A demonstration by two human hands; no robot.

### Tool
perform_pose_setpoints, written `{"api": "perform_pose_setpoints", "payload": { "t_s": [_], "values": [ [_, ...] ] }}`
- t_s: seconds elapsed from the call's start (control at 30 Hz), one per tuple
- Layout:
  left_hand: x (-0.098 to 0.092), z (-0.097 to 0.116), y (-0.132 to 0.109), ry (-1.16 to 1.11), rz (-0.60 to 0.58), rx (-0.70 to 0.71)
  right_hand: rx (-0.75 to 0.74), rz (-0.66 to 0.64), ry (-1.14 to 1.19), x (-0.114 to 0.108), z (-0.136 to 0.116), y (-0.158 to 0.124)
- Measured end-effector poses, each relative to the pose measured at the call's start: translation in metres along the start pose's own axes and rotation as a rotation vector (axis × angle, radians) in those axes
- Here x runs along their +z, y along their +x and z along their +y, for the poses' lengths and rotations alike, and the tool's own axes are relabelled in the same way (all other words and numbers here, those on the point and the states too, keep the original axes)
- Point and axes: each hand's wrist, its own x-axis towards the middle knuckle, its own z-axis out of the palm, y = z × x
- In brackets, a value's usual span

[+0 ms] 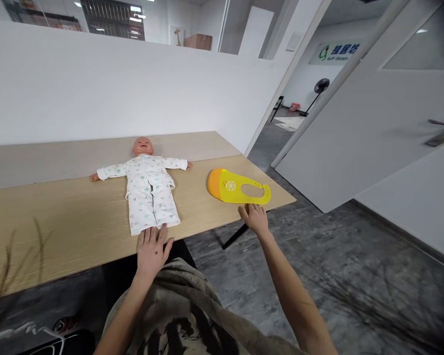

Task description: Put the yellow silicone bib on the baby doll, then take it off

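Observation:
A baby doll [150, 172] lies on its back on the wooden table, arms spread wide, dressed in a white patterned top and trousers [140, 212]. My left hand [152, 249] rests flat at the table's front edge, its fingertips at the trouser hems. To the right of the doll lies a yellow bib [240, 180] with an orange pocket and a citrus-slice print, its neck loop pointing right. My right hand [255, 217] is at the table edge just below the bib, fingers stretched out and holding nothing; whether they touch the bib I cannot tell.
The light wood table [74, 217] meets a white wall at the back. Beyond its right end a grey door [355, 113] stands ajar, with a fan [321, 86] in the room behind. A black table leg [235, 236] shows below the front edge.

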Motion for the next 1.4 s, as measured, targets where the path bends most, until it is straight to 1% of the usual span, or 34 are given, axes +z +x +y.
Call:
{"api": "perform_pose_setpoints", "payload": {
  "t_s": [0.1, 0.17, 0.27, 0.33, 0.43, 0.5, 0.57, 0.63, 0.7, 0.83, 0.9, 0.97, 1.1, 1.17, 1.2, 1.27, 1.4],
  "values": [
    [-0.002, 0.0, 0.0, -0.026, -0.009, -0.005, 0.102, -0.079, -0.008, -0.006, 0.01, 0.017],
    [-0.003, 0.0, 0.001, -0.023, -0.02, -0.006, 0.129, -0.138, -0.001, -0.011, 0.009, 0.027],
    [-0.004, 0.0, 0.002, -0.001, -0.025, -0.004, 0.11, -0.247, -0.009, -0.018, -0.003, 0.037],
    [-0.005, 0.0, 0.002, 0.013, -0.018, 0.002, 0.065, -0.277, -0.005, -0.019, -0.016, 0.039],
    [-0.005, 0.0, 0.002, 0.016, -0.019, 0.007, -0.007, -0.248, 0.025, -0.015, -0.036, 0.043],
    [-0.005, 0.0, 0.002, -0.004, -0.028, 0.004, -0.092, -0.202, 0.049, -0.01, -0.047, 0.048],
    [-0.004, -0.001, 0.001, -0.038, -0.032, -0.006, -0.193, -0.156, 0.076, -0.004, -0.055, 0.057],
    [-0.003, -0.001, 0.001, -0.068, -0.029, -0.015, -0.243, -0.132, 0.11, 0.0, -0.062, 0.069],
    [-0.002, -0.001, 0.0, -0.089, -0.024, -0.022, -0.231, -0.13, 0.145, 0.003, -0.069, 0.081],
    [-0.003, 0.0, 0.0, -0.12, -0.041, -0.044, -0.155, -0.145, 0.174, 0.003, -0.078, 0.1],
    [-0.004, 0.0, 0.0, -0.116, -0.048, -0.049, -0.14, -0.159, 0.186, 0.003, -0.08, 0.101],
    [-0.004, 0.001, 0.0, -0.089, -0.045, -0.041, -0.118, -0.153, 0.202, 0.002, -0.081, 0.095],
    [-0.005, 0.001, 0.0, -0.039, -0.045, -0.02, -0.052, -0.119, 0.215, -0.002, -0.078, 0.07],
    [-0.006, 0.001, 0.0, -0.047, -0.051, -0.022, -0.008, -0.13, 0.241, -0.005, -0.074, 0.058],
    [-0.006, 0.001, 0.001, -0.054, -0.054, -0.026, 0.025, -0.127, 0.29, -0.006, -0.071, 0.054],
    [-0.007, 0.001, 0.001, -0.07, -0.058, -0.039, 0.094, -0.09, 0.497, -0.008, -0.064, 0.05],
    [-0.008, 0.002, 0.002, -0.094, -0.07, -0.046, 0.207, 0.068, 1.136, -0.01, -0.052, 0.055]
  ]
}}
